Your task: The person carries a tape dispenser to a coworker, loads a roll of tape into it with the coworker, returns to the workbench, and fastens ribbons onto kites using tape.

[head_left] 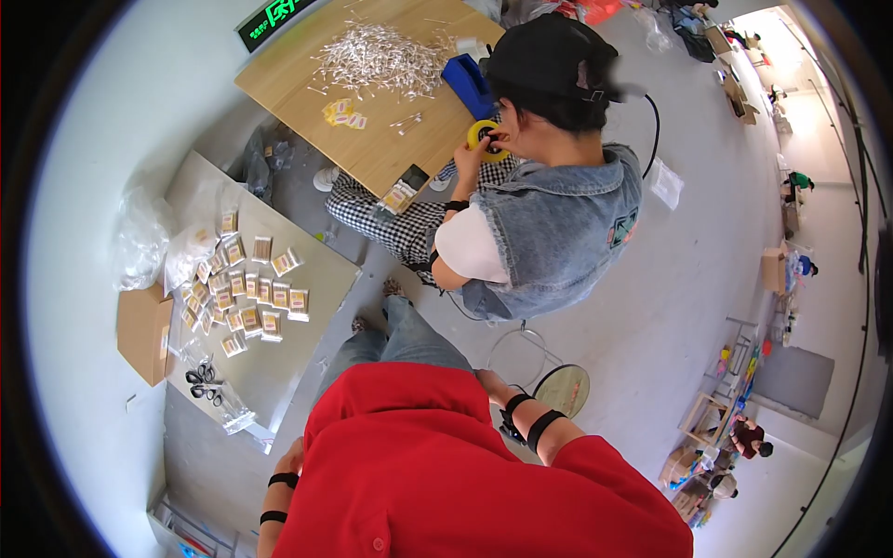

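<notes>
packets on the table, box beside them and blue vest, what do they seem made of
Packets: see-through wrap showing contents, probably glossy plastic film. Box: matte brown, flat panels, likely cardboard. Vest: matte, faded blue with pale-edged seams, probably denim.

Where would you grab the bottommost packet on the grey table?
Probably pinched by two opposite edges, the left hand coming from the picture's lower right: the packet looks roughly rectangular and lies flat, with bare tabletop on that side and other packets crowding its upper side in view.
</notes>
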